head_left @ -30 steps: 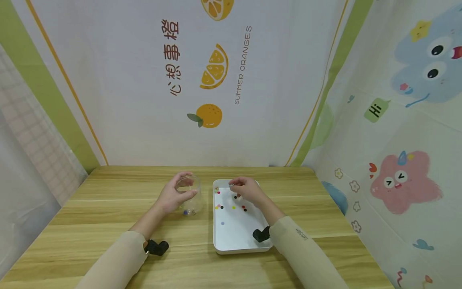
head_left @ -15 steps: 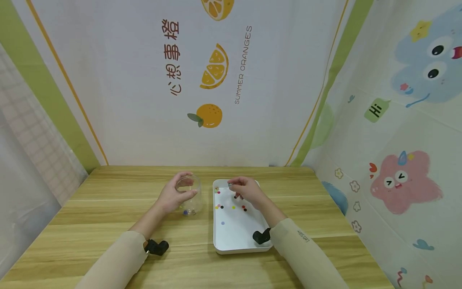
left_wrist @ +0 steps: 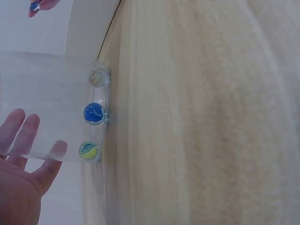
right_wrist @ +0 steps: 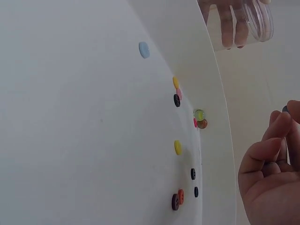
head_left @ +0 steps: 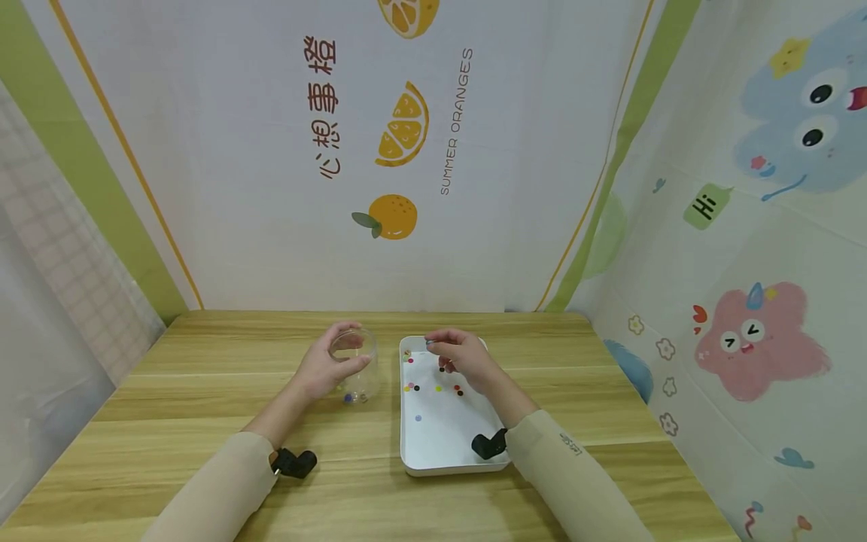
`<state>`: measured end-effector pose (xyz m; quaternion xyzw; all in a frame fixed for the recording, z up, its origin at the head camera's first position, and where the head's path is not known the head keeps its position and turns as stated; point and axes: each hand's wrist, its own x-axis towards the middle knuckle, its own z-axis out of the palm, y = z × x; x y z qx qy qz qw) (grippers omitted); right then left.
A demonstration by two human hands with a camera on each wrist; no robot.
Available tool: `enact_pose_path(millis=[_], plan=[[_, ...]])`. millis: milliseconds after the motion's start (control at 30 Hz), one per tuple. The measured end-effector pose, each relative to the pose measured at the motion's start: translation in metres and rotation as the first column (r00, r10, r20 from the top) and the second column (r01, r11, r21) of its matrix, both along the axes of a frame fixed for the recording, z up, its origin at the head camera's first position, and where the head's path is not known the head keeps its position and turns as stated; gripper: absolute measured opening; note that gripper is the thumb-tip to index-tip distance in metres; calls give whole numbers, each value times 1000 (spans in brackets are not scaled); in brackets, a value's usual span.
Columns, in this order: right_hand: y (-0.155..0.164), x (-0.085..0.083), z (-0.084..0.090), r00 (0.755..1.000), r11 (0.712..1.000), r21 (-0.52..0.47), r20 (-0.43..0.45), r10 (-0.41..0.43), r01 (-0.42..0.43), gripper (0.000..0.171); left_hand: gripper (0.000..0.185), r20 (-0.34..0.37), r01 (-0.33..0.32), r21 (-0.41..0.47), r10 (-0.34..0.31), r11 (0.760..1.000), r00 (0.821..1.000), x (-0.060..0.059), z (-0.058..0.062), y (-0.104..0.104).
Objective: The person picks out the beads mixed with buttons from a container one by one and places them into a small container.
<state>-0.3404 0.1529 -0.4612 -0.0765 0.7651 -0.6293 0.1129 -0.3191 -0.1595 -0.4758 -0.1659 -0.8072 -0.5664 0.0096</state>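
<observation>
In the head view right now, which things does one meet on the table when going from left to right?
Left wrist camera → left hand → clear jar it holds, marbles at its bottom → white tray with buttons; over the tray's far end the right hand pinches a small marble.

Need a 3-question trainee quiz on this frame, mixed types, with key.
1. True or false: the jar holds three marbles.
2. Which hand grips the jar? A. left hand B. right hand C. neither
3. Fill in: the buttons lie in a white ____.

Key: 1 true: clear, blue and yellow-green marbles lie at its bottom. 2 A; the right hand pinches a small marble over the tray. 3 tray.
</observation>
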Motion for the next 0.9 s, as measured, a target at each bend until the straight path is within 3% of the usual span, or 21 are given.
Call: enact_pose_path(millis=[300, 700, 900], plan=[[-3, 3, 3, 1000, 999, -45, 22, 0, 1, 43, 67, 10, -4, 13, 4, 1000, 1000, -1, -1, 0], [-10, 7, 5, 1000, 990, -140, -23, 10, -13, 42, 69, -3, -8, 3, 8, 1000, 1000, -1, -1, 0], [-14, 6, 6, 999, 989, -151, -48, 2, -10, 32, 69, -8, -7, 7, 7, 1000, 1000, -1, -1, 0]])
